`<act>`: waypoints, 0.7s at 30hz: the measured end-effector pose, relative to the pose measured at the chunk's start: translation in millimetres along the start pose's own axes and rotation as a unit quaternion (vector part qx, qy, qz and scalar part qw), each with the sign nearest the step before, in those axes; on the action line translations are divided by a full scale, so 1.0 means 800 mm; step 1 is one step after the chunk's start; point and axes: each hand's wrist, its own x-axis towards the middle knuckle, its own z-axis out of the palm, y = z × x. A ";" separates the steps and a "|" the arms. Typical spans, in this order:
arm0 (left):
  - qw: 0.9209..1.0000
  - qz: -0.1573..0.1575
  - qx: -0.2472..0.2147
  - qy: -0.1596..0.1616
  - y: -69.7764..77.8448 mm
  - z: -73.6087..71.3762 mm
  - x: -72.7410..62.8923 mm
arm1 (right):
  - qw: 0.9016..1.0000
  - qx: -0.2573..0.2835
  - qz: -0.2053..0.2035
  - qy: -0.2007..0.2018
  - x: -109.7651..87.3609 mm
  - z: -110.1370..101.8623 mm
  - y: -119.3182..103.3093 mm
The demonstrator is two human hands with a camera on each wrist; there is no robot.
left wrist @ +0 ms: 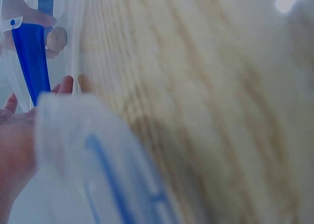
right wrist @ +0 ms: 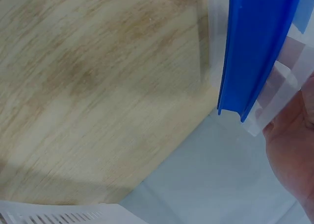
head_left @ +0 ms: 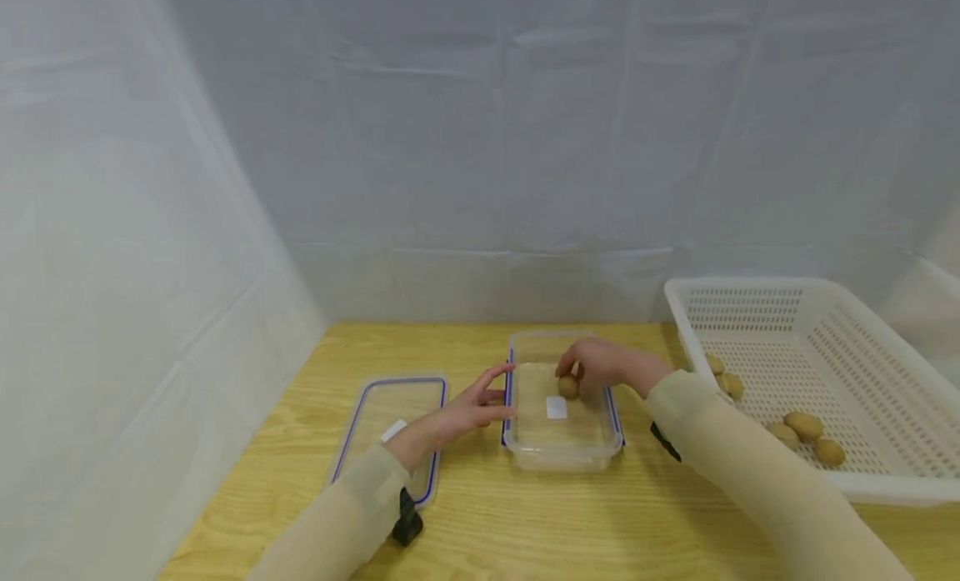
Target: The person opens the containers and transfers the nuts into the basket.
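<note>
A clear plastic box (head_left: pixel 558 460) with blue side clips stands on the table, a white label on its floor. Inside it my right hand (head_left: pixel 600 364) holds a small round brown thing (head_left: pixel 567 387), like a walnut or small potato, between curled fingers. The left wrist view shows fingers above and below that brown thing (left wrist: pixel 57 39). My left hand (head_left: pixel 465 413) reaches to the box's left side, its fingers spread and its fingertips at the rim. In the right wrist view, a blue clip (right wrist: pixel 257 47) partly covers the right hand (right wrist: pixel 292 150).
A clear lid with a blue seal (head_left: pixel 375 393) lies left of the box, under my left forearm. To the right stands a white slotted basket (head_left: pixel 885 489) with several brown things (head_left: pixel 804 425) in it. White sheeting (head_left: pixel 480 189) hangs behind the wooden table (head_left: pixel 510 531).
</note>
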 end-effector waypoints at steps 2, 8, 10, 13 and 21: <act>1.000 0.000 0.000 0.000 0.000 0.000 0.000 | 1.000 -0.023 -0.009 0.002 0.000 0.001 -0.002; 1.000 0.002 0.004 0.000 -0.002 0.000 0.000 | 0.996 -0.085 -0.023 0.015 0.002 0.007 -0.006; 1.000 0.002 0.004 0.000 -0.002 0.000 0.000 | 0.995 -0.093 -0.017 0.014 0.003 0.010 -0.008; 1.000 0.003 0.003 -0.001 -0.001 0.000 -0.001 | 0.995 -0.099 -0.009 0.012 0.004 0.014 -0.010; 1.000 0.004 0.001 0.001 0.001 0.000 -0.003 | 0.995 -0.098 -0.006 0.020 0.003 0.018 -0.014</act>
